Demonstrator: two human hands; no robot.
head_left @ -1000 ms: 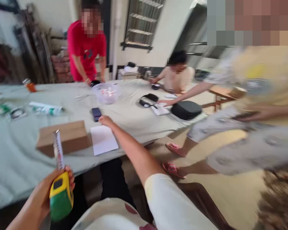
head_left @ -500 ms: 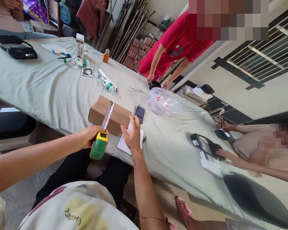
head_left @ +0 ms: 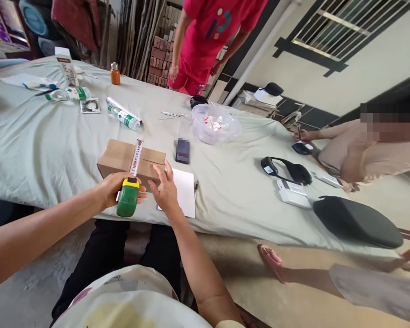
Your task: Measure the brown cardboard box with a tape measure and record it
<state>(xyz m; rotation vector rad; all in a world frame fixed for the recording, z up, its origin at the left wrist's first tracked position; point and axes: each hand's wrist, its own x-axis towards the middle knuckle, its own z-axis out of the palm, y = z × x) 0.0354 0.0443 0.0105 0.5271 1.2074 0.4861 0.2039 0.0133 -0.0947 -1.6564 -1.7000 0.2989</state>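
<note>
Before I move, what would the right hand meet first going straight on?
Probably the brown cardboard box: the right hand's fingers overlap its right end in this view, though depth leaves any contact unclear.

This looks like a plain room in a home, used partly for storage. Far beyond the left hand (head_left: 115,190), a stack of loose bricks (head_left: 160,59) and a bunch of rough wooden poles (head_left: 134,38) stand behind the tabletop (head_left: 71,157), which is draped in a pale, creased cloth. Far beyond and to the right of the right hand (head_left: 166,192), a window (head_left: 348,29) with metal bars is set in a pale wall (head_left: 389,64). Well to the right of that hand, a person's foot wears a pink sandal (head_left: 269,257) on a bare floor (head_left: 225,259).
</note>
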